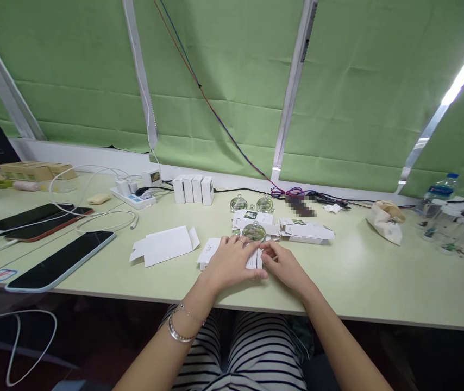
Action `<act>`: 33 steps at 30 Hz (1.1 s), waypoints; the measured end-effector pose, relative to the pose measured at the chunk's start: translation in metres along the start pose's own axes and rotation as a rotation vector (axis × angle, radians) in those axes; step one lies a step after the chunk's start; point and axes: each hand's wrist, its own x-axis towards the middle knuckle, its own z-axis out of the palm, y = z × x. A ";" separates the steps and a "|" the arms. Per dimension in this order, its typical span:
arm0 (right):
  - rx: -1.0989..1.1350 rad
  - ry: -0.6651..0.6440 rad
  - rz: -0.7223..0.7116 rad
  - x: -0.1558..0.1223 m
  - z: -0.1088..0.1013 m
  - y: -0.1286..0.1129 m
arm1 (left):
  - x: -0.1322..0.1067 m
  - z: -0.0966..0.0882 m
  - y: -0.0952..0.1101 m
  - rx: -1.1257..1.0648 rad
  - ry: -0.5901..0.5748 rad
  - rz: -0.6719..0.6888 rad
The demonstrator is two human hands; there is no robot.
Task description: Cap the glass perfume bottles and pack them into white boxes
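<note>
On table (378, 277) | left hand (234, 262), right hand (284, 266) touching white box (206, 253) | grip: can't tell | print (212, 247) illegible

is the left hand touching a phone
No, the left hand lies over a white box, apart from the phones lying to its left.

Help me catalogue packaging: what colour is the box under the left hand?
The box is mostly white: head view.

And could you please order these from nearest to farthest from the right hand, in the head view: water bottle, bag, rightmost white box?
From the right hand:
1. Rightmost white box, just beyond it.
2. Bag, farther to the right.
3. Water bottle, far right, towards the back.
</note>
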 end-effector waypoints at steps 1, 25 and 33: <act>-0.003 -0.003 -0.004 0.000 0.000 0.000 | 0.000 0.000 0.000 0.000 0.001 0.000; -0.043 -0.026 -0.039 0.000 0.000 -0.002 | -0.001 0.002 0.001 -0.004 0.001 -0.026; 0.019 -0.137 -0.048 -0.003 -0.004 -0.003 | -0.002 0.000 0.001 -0.003 0.010 -0.010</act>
